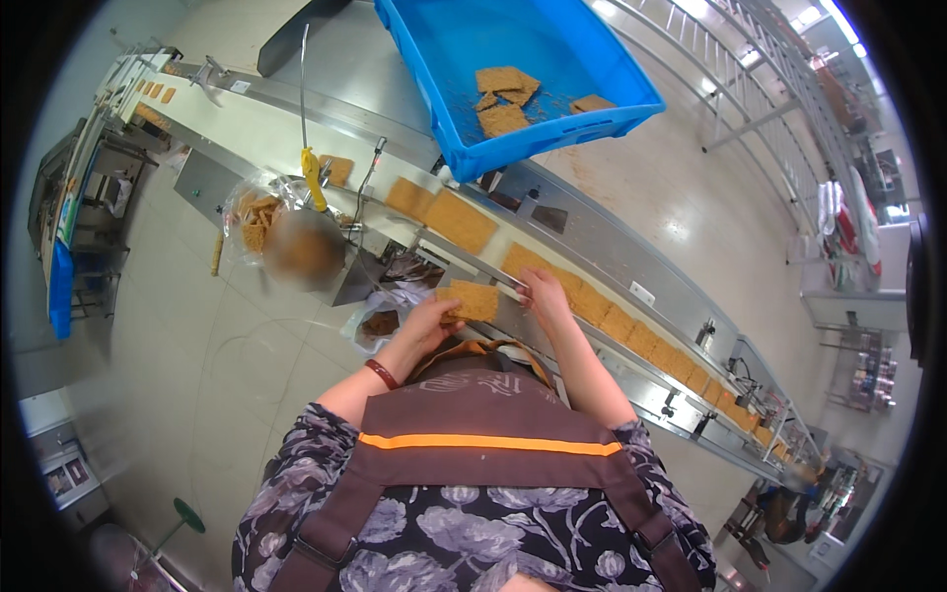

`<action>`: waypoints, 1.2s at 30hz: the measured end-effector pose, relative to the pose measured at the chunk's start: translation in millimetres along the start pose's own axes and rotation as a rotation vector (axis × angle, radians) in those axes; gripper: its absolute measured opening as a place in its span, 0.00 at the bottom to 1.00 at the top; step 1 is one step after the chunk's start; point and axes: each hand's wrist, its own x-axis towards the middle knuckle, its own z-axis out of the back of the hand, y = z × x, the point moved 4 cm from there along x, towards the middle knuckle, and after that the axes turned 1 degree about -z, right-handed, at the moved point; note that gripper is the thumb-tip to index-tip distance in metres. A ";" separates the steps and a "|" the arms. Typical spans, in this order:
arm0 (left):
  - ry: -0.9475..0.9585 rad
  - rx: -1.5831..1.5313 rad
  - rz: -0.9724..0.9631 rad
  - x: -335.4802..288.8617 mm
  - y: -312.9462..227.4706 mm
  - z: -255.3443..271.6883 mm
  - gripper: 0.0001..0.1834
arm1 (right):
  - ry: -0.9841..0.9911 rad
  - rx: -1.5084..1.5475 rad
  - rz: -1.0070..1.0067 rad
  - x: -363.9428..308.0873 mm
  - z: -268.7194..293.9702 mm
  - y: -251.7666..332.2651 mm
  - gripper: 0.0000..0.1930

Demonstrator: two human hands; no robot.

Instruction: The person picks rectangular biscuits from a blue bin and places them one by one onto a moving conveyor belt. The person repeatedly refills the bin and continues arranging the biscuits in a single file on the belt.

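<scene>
My left hand (429, 324) grips a flat, golden-brown baked slab (471, 300), thumb on top, held in front of the conveyor's near edge. My right hand (543, 294) is at the belt's near rail with its fingers curled together; what they pinch, if anything, I cannot make out. Just beyond those fingers lies the first of a row of similar baked slabs (617, 323), running down the belt (505, 240) to the right. Two more baked slabs (460, 221) lie on the belt farther left, beyond the left hand.
A blue crate (449, 138) with broken slabs stands beyond the belt. Left of me are a clear bag of broken pieces (258, 223), a blurred round brown shape (304, 247) and a yellow-handled tool (314, 178). A white bag (367, 331) hangs below. Metal racks (750, 118) stand far right.
</scene>
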 end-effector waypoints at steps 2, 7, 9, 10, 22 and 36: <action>-0.033 -0.029 -0.023 -5.4 -7.0 5.3 0.13 | -0.066 -0.031 0.025 25.1 -5.8 3.5 0.16; -0.057 -0.053 -0.019 -7.7 -18.6 13.2 0.11 | -0.626 -0.550 0.421 69.3 -1.8 -3.6 0.25; -0.060 -0.070 -0.018 -6.9 -19.7 17.3 0.11 | -0.755 -0.689 0.475 50.1 -8.0 13.3 0.26; -0.063 -0.069 -0.014 -7.4 -21.0 15.5 0.10 | -0.763 -0.680 0.435 41.9 -6.6 18.3 0.27; 0.017 0.032 0.025 0.5 -17.9 -4.3 0.12 | -0.974 -0.962 0.466 2.2 73.2 11.8 0.24; 0.125 0.172 0.096 28.7 17.0 -72.8 0.11 | -0.534 0.058 0.082 -88.9 240.4 -43.6 0.11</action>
